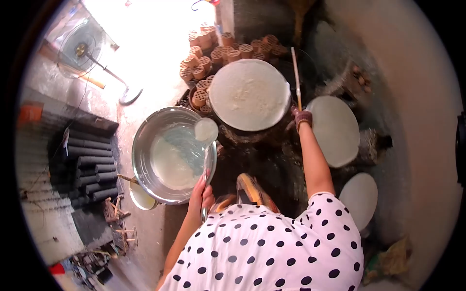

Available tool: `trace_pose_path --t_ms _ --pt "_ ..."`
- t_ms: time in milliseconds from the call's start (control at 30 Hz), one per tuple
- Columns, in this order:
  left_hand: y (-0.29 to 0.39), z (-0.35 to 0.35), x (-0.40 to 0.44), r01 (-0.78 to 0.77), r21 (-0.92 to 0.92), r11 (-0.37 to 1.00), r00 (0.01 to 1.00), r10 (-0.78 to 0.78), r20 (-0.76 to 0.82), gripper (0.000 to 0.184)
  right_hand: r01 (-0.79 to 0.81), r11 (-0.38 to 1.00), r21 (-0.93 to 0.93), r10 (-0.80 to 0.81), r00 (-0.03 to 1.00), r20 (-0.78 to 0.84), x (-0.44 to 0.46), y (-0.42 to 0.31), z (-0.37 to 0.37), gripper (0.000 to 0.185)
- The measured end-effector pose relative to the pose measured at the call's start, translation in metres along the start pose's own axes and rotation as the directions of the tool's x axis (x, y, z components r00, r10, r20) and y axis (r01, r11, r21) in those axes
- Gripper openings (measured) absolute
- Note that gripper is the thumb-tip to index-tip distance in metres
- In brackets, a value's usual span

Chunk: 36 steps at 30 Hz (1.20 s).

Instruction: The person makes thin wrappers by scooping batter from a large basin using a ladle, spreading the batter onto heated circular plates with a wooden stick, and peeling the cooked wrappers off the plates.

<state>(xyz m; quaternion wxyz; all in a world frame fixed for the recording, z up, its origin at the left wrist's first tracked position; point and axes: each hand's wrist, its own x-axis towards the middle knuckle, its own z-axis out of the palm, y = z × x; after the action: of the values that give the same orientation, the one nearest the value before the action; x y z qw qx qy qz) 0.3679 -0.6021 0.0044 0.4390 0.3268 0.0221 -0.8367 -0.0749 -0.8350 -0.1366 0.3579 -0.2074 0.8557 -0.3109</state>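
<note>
My left hand [200, 195] is closed on the handle of a metal ladle [206, 130], whose bowl holds pale batter above the right rim of a large metal basin [141, 167]. White liquid batter [170, 162] lies in that basin. My right hand [302, 116], in a dark glove or wrap, grips a long thin stick [296, 77] that points away from me. Between the hands and farther off is a round white surface [249, 94] with crumbly pale residue in its middle. Beside my right hand lies another round pale disc [335, 131].
Clay-coloured perforated cylinders [204, 41] are piled behind the round surface. A third pale disc [360, 201] is at the lower right. Dark cylinders [94, 162] are stacked at the left, below a standing fan [81, 49]. A small bowl [141, 196] sits beside the basin.
</note>
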Motion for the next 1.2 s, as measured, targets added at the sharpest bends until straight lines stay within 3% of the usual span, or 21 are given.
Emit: trace_pose_path --t_ms 67,100,167,267,333,367,400,467,533,600,667,700,767,867,933,1000,1067,1133,1200 --pt "0.004 0.001 -0.014 -0.145 0.337 0.930 0.975 0.193 -0.113 0.038 0.104 0.978 -0.182 -0.149 0.956 -0.253 0.025 -0.042 0.019 0.046" --pt "0.006 0.005 -0.019 -0.167 0.389 0.906 0.955 0.247 -0.165 0.038 0.129 0.978 -0.162 -0.160 0.967 -0.196 0.031 -0.058 0.023 0.050" --pt "0.009 0.009 -0.018 -0.206 0.298 0.932 0.936 0.277 -0.220 0.038 0.084 0.982 -0.171 -0.106 0.986 -0.127 0.027 -0.098 0.023 0.055" --pt "0.007 0.002 -0.018 -0.259 0.185 0.948 0.907 0.304 -0.290 0.037 0.062 0.929 -0.364 -0.116 0.985 -0.129 0.019 -0.109 0.034 0.043" --pt "0.006 -0.001 -0.016 -0.294 0.161 0.942 0.876 0.333 -0.349 0.036 0.150 0.897 -0.417 -0.220 0.968 -0.125 0.008 -0.109 0.037 0.037" --pt "0.005 -0.007 -0.016 -0.309 0.148 0.939 0.874 0.342 -0.346 0.036 0.273 0.831 -0.485 -0.391 0.907 -0.158 -0.003 -0.109 0.039 0.032" --pt "0.005 -0.011 -0.017 -0.315 0.140 0.939 0.871 0.345 -0.350 0.036 0.281 0.825 -0.490 -0.398 0.905 -0.151 -0.013 -0.112 0.037 0.032" --pt "0.008 -0.014 -0.016 -0.323 0.151 0.934 0.865 0.356 -0.354 0.036 0.538 0.807 -0.246 -0.572 0.815 -0.096 -0.059 -0.139 0.018 0.028" --pt "0.012 -0.018 -0.019 -0.322 0.160 0.933 0.868 0.359 -0.342 0.037 0.621 0.784 0.028 -0.613 0.780 -0.123 -0.053 -0.154 0.002 0.024" --pt "0.021 -0.020 -0.022 -0.336 0.144 0.931 0.881 0.364 -0.302 0.037 0.209 0.973 0.102 -0.209 0.978 -0.007 -0.039 -0.166 -0.021 0.025" --pt "0.030 -0.022 -0.027 -0.319 0.176 0.931 0.899 0.356 -0.255 0.037 0.028 0.951 0.309 -0.071 0.989 0.129 0.022 -0.090 -0.013 0.034" --pt "0.034 -0.024 -0.027 -0.305 0.194 0.932 0.908 0.346 -0.234 0.037 0.088 0.995 -0.044 -0.090 0.996 -0.027 0.007 -0.068 -0.011 0.041" --pt "0.045 -0.027 -0.027 -0.264 0.230 0.937 0.935 0.307 -0.178 0.037 -0.002 0.975 0.222 -0.008 0.999 0.041 -0.043 -0.001 0.016 0.038" --pt "0.065 -0.044 -0.025 -0.139 0.302 0.943 0.980 0.175 -0.095 0.037 0.009 0.902 0.432 0.093 0.973 -0.213 -0.115 0.104 0.074 0.035" --pt "0.074 -0.063 -0.020 -0.083 0.388 0.918 0.996 0.093 -0.006 0.037 -0.066 0.897 0.437 0.227 0.918 -0.325 -0.197 0.154 0.093 0.037" --pt "0.078 -0.079 -0.013 0.010 0.450 0.893 0.995 -0.051 0.081 0.038 -0.266 0.627 0.733 0.429 0.902 -0.039 -0.315 0.162 0.047 0.037" --pt "0.068 -0.080 -0.011 0.133 0.538 0.833 0.975 -0.207 0.081 0.039 0.007 0.461 0.887 0.395 0.894 -0.212 -0.410 0.214 0.002 0.020" --pt "0.050 -0.084 -0.017 0.203 0.632 0.748 0.930 -0.349 0.115 0.038 0.137 0.309 0.941 0.427 0.864 -0.266 -0.493 0.291 -0.035 0.018" --pt "0.015 -0.088 -0.034 0.276 0.679 0.680 0.897 -0.435 0.071 0.037 0.247 0.302 0.921 0.475 0.799 -0.370 -0.606 0.374 -0.084 0.019"
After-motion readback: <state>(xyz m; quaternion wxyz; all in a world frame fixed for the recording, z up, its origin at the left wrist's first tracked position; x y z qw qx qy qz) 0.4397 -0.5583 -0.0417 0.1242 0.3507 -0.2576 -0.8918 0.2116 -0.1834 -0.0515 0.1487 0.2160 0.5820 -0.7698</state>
